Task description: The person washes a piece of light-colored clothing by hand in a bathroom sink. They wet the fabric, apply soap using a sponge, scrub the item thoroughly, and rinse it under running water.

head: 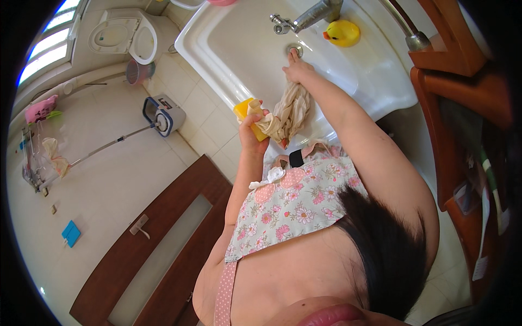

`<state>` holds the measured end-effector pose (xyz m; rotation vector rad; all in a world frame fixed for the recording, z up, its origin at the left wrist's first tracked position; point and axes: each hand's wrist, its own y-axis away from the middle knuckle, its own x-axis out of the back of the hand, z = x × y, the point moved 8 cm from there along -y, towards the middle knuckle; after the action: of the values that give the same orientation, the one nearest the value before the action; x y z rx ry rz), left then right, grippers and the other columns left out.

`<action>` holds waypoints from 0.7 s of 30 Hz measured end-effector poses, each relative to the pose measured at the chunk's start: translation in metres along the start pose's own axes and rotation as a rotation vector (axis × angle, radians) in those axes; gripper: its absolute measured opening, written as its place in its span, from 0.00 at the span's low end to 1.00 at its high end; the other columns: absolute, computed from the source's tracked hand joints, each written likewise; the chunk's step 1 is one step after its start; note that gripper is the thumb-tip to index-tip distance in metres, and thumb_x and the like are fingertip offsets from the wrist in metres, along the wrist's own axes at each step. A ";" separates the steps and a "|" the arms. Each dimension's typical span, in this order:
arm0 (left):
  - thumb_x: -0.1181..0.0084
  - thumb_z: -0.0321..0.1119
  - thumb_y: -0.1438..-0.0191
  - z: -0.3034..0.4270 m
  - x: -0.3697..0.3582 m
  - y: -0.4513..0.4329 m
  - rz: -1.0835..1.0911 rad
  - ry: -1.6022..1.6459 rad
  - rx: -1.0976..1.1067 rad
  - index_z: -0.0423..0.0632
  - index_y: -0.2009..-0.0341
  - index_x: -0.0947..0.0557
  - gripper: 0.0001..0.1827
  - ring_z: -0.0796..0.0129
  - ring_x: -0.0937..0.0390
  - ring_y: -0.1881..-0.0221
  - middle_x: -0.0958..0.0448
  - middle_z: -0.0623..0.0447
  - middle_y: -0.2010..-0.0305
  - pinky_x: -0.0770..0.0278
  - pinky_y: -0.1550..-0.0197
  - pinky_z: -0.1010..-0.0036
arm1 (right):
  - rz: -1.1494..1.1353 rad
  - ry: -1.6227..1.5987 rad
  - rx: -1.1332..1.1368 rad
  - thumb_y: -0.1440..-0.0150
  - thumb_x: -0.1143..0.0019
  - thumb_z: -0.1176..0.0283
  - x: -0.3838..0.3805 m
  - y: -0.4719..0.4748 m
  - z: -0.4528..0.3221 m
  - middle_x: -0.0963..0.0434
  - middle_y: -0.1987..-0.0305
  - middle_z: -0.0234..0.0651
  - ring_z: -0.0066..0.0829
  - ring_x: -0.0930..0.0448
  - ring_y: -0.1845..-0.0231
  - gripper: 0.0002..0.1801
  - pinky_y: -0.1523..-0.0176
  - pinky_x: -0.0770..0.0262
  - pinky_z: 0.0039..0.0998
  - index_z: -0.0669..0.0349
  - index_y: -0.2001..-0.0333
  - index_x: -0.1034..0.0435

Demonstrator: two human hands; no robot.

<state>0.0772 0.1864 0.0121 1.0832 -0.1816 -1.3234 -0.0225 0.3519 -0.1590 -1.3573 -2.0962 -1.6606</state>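
Observation:
My left hand (253, 132), at the near left rim of the white washbasin (240, 53), grips a yellow bar, probably soap (244, 108), together with part of a beige cloth (299, 102). The twisted cloth runs from there into the basin and under my right palm. Two outstretched fingers of my right hand (297, 69) touch the metal drain (294, 50); its other fingers are mostly hidden, so whether they grip cloth is unclear. Above the drain is a metal faucet (318, 17).
A yellow rubber duck (343, 33) sits beside the faucet. To the right stands a brown shelf unit (426, 134) with toothbrushes. On the left are a toilet (142, 36), a basket (138, 72), a mop bucket (173, 114) with a mop, and a brown door (163, 203).

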 end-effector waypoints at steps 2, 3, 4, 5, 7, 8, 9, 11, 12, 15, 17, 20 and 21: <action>0.55 0.27 0.63 -0.001 -0.002 -0.002 0.001 -0.003 0.006 0.43 0.55 0.31 0.24 0.63 0.30 0.71 0.31 0.50 0.73 0.25 0.63 0.65 | 0.030 0.017 0.002 0.41 0.70 0.52 -0.001 -0.005 0.001 0.75 0.29 0.29 0.30 0.46 0.33 0.37 0.37 0.44 0.31 0.56 0.34 0.68; 0.55 0.27 0.63 -0.001 -0.001 -0.002 0.007 -0.002 0.006 0.43 0.55 0.31 0.24 0.63 0.30 0.71 0.31 0.50 0.73 0.25 0.64 0.65 | 0.023 0.017 -0.005 0.41 0.70 0.52 -0.001 -0.004 -0.001 0.74 0.29 0.28 0.30 0.46 0.33 0.37 0.37 0.44 0.32 0.56 0.34 0.68; 0.55 0.27 0.63 -0.002 0.001 -0.002 0.014 0.000 0.007 0.43 0.55 0.31 0.24 0.63 0.30 0.71 0.31 0.50 0.73 0.25 0.64 0.65 | 0.016 0.018 -0.011 0.41 0.70 0.52 0.000 -0.003 -0.003 0.74 0.29 0.28 0.30 0.45 0.33 0.37 0.37 0.43 0.32 0.56 0.34 0.68; 0.55 0.28 0.63 -0.002 0.003 -0.003 0.015 -0.010 0.003 0.42 0.55 0.30 0.24 0.62 0.29 0.71 0.30 0.50 0.73 0.25 0.63 0.64 | 0.008 0.019 -0.017 0.41 0.70 0.52 0.000 -0.002 -0.005 0.74 0.29 0.27 0.30 0.45 0.34 0.37 0.37 0.43 0.32 0.56 0.34 0.68; 0.54 0.29 0.63 -0.003 0.006 -0.004 0.014 -0.031 -0.004 0.42 0.55 0.30 0.24 0.61 0.29 0.71 0.29 0.50 0.73 0.25 0.61 0.62 | -0.015 0.017 -0.028 0.41 0.71 0.52 0.002 -0.002 -0.007 0.74 0.29 0.27 0.30 0.45 0.34 0.37 0.37 0.43 0.32 0.55 0.34 0.67; 0.54 0.29 0.64 -0.003 0.008 -0.004 0.022 -0.035 -0.007 0.42 0.55 0.30 0.24 0.61 0.29 0.71 0.29 0.50 0.73 0.25 0.61 0.62 | -0.027 0.017 -0.031 0.41 0.71 0.52 0.002 -0.001 -0.008 0.74 0.29 0.27 0.30 0.44 0.34 0.36 0.37 0.43 0.32 0.55 0.34 0.66; 0.54 0.29 0.64 -0.002 0.008 -0.003 0.026 -0.041 -0.010 0.42 0.55 0.30 0.25 0.61 0.29 0.71 0.29 0.50 0.72 0.25 0.60 0.62 | -0.030 0.012 -0.028 0.41 0.71 0.52 0.002 -0.003 -0.009 0.75 0.29 0.26 0.31 0.44 0.34 0.36 0.37 0.43 0.33 0.55 0.34 0.66; 0.54 0.29 0.63 0.000 0.006 -0.001 0.010 -0.046 -0.026 0.42 0.55 0.30 0.25 0.61 0.29 0.70 0.29 0.50 0.72 0.26 0.60 0.62 | -0.038 0.006 -0.019 0.40 0.72 0.52 0.002 -0.008 -0.010 0.76 0.29 0.25 0.31 0.44 0.34 0.35 0.38 0.43 0.33 0.54 0.34 0.65; 0.54 0.29 0.63 -0.003 -0.005 -0.010 -0.045 -0.062 -0.006 0.42 0.54 0.31 0.25 0.61 0.29 0.70 0.29 0.50 0.71 0.26 0.60 0.62 | -0.011 -0.034 -0.029 0.41 0.72 0.51 0.004 -0.021 0.011 0.72 0.29 0.28 0.32 0.43 0.35 0.35 0.38 0.43 0.34 0.54 0.34 0.64; 0.53 0.30 0.60 0.003 -0.009 -0.011 -0.094 -0.055 -0.050 0.43 0.51 0.32 0.26 0.61 0.28 0.66 0.28 0.49 0.68 0.26 0.58 0.62 | -0.022 -0.152 0.077 0.41 0.71 0.49 -0.005 -0.027 0.009 0.56 0.31 0.35 0.35 0.39 0.37 0.35 0.38 0.42 0.35 0.56 0.35 0.58; 0.53 0.31 0.57 0.003 -0.010 -0.015 -0.093 -0.046 -0.086 0.44 0.50 0.33 0.25 0.61 0.28 0.62 0.28 0.49 0.64 0.27 0.56 0.63 | -0.078 -0.280 0.158 0.41 0.69 0.48 -0.007 -0.004 0.000 0.44 0.35 0.40 0.38 0.36 0.39 0.35 0.39 0.41 0.35 0.58 0.37 0.52; 0.54 0.39 0.45 0.012 -0.016 -0.021 -0.088 -0.080 -0.212 0.48 0.46 0.36 0.23 0.63 0.31 0.52 0.30 0.50 0.52 0.31 0.50 0.65 | -0.012 -1.114 0.614 0.44 0.57 0.53 0.014 0.090 -0.060 0.33 0.44 0.45 0.42 0.34 0.42 0.31 0.41 0.38 0.33 0.59 0.41 0.44; 0.55 0.42 0.44 0.011 -0.019 -0.027 -0.093 -0.041 -0.219 0.48 0.45 0.36 0.24 0.63 0.32 0.51 0.30 0.50 0.51 0.31 0.50 0.65 | -0.146 -1.286 0.728 0.44 0.53 0.56 0.024 0.130 -0.083 0.34 0.43 0.45 0.43 0.34 0.42 0.30 0.42 0.38 0.32 0.58 0.41 0.43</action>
<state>0.0457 0.1998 0.0077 0.8889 -0.0155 -1.4142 0.0224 0.2942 -0.0213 -2.1946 -2.8771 0.3131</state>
